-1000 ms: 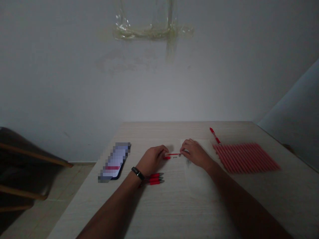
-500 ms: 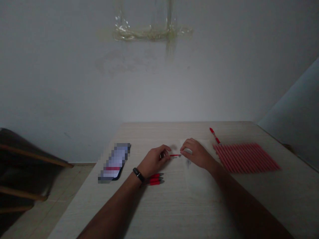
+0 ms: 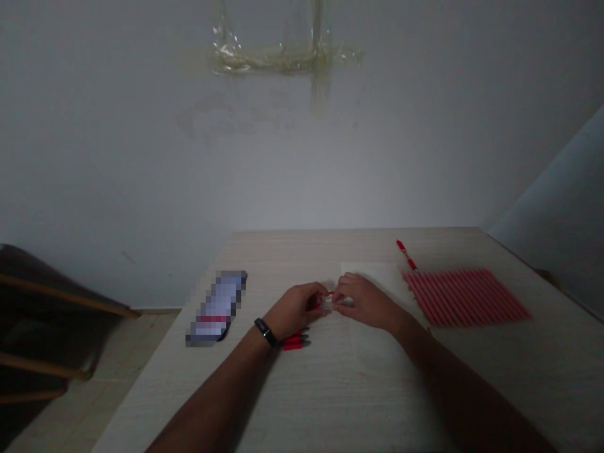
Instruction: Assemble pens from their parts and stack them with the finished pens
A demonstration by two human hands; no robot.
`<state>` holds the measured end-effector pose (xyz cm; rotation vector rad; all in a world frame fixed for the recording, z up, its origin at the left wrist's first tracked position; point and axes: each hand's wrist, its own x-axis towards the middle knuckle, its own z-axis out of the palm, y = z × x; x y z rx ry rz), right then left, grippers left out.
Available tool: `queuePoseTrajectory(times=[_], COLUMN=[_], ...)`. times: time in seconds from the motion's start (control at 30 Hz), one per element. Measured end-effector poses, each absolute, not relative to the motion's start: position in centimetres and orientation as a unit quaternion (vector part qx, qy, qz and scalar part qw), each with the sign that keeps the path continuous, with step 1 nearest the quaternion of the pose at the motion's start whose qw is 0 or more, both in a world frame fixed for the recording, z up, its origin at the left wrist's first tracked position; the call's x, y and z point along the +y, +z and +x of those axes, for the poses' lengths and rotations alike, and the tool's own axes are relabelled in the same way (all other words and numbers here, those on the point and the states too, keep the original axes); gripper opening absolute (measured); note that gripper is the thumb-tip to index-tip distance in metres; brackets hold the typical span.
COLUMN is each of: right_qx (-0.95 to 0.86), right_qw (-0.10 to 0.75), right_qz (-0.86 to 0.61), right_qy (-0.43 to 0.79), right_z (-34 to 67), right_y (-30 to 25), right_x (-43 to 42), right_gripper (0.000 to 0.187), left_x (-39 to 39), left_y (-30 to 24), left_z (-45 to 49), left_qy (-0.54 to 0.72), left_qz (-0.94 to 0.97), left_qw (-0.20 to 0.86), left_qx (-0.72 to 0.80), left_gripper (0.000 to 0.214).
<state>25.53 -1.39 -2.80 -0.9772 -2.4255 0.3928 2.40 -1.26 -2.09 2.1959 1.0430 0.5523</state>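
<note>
My left hand (image 3: 295, 309) and my right hand (image 3: 364, 302) meet above the table, fingertips together around a small red pen part (image 3: 327, 299). Both hands seem to grip it, and my fingers hide most of it. A few red pens (image 3: 295, 340) lie just below my left hand, partly hidden by it. To the right of my right hand, a sheet of white paper (image 3: 370, 277) lies under the hand's far edge. Beyond it are a tight row of several red pens (image 3: 465, 297) and one single red pen (image 3: 406, 255).
A phone (image 3: 217, 307), blurred out, lies left of my hands on the pale wood-grain table (image 3: 358, 390). The table's far edge meets a grey wall with tape marks (image 3: 283, 60). A dark chair (image 3: 40, 314) stands on the floor at the left.
My hands have moved closer together and now cover most of the thin red part. My left hand has shifted down toward the small pile of pens, hiding more of it.
</note>
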Motion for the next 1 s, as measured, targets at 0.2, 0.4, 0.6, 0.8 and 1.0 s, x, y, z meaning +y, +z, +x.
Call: queuePoseTrajectory(times=[0.2,0.4,0.6,0.8,1.0], right_qx=[-0.897,-0.896,-0.898,-0.898,-0.898], right_qw=[0.204,0.156,0.151,0.15,0.145], right_qz=[-0.364,-0.382,-0.38,-0.378,-0.377], right_qy=[0.147,0.163,0.163,0.169,0.172], right_z=[26.0,25.1,25.1,25.2,25.4], right_y=[-2.7,-3.0,-3.3,-4.1,-3.8], right_x=[-1.3,-1.7,-1.6,-1.4,-1.4], right_gripper=[0.006,0.004,0.006,0.007,0.006], left_x=[-1.0,-0.7,-0.9,-1.4,-1.3], left_y=[-1.6,-1.5,-1.1,-0.9,-0.9], left_z=[1.5,1.3,1.4,1.9,1.6], left_qy=[0.17,0.15,0.16,0.171,0.131], left_qz=[0.856,0.878,0.885,0.878,0.889], left_qw=[0.291,0.268,0.257,0.262,0.249], left_qx=[0.393,0.368,0.354,0.363,0.362], left_gripper=[0.011,0.009,0.01,0.014,0.011])
